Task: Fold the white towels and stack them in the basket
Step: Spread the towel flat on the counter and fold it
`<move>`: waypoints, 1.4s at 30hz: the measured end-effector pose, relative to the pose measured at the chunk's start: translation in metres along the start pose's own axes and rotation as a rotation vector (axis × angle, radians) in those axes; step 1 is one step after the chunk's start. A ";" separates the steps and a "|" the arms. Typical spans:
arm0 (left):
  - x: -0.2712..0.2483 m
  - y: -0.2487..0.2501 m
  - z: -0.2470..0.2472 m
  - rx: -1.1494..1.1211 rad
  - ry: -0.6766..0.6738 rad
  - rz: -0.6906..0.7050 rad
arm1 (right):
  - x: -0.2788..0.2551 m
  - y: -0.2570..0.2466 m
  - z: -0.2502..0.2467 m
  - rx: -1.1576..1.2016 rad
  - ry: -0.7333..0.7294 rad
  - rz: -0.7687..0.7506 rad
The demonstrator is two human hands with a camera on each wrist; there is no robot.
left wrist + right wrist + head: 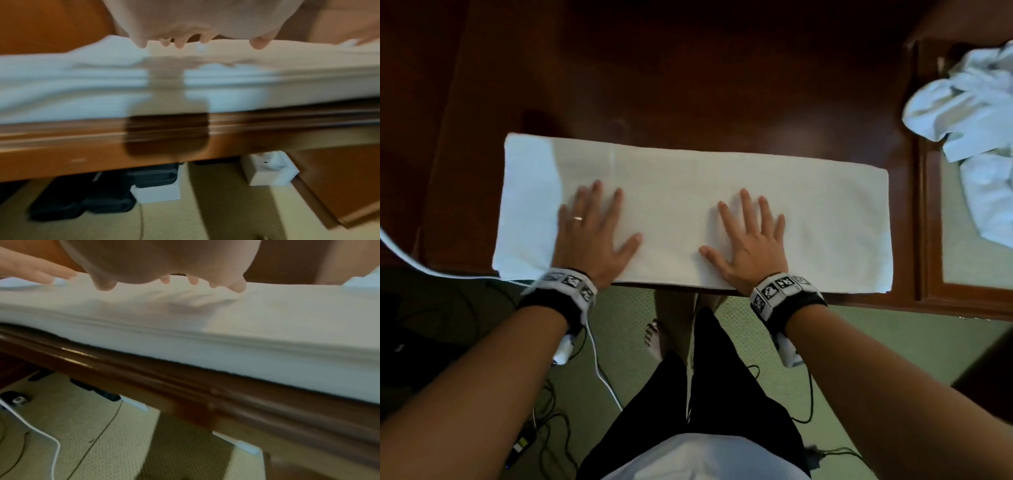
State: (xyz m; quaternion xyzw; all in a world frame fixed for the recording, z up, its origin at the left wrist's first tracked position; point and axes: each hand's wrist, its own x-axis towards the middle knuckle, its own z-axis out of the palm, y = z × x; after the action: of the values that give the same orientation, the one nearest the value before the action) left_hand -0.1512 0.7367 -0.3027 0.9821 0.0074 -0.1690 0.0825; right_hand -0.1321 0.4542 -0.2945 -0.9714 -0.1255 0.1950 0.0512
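Towel point(825, 219) lies flat under both hands: left point(594, 236), right point(751, 243).

The pile of unfolded white towels point(972, 130) to the right of the folded towel point(695, 212) is cut off by the head view's right edge, so its full extent and the count of towels in it cannot be told. What it lies on is unclear, perhaps a wooden tray point(928, 240), itself cropped. The left wrist view is smeared by motion: the dark cases point(82, 194) on the carpet below the folded towel are only blurred shapes. In both wrist views the left hand point(185, 21) and the right hand point(160, 259) are cut by the top edge, only the fingertips point(194, 280) showing.
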 end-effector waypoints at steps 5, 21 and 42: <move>0.005 0.047 0.029 0.060 -0.043 0.034 | 0.017 0.030 0.009 -0.045 0.011 -0.050; 0.006 0.045 0.039 0.097 0.025 0.028 | 0.031 0.083 -0.005 -0.050 0.063 -0.074; 0.004 0.058 0.019 0.096 -0.019 0.066 | -0.091 0.160 0.002 0.239 0.336 0.629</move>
State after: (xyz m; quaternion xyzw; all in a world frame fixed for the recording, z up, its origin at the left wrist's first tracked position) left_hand -0.1516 0.6766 -0.3123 0.9830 -0.0338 -0.1757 0.0410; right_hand -0.1777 0.2758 -0.2868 -0.9681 0.2129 0.0523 0.1215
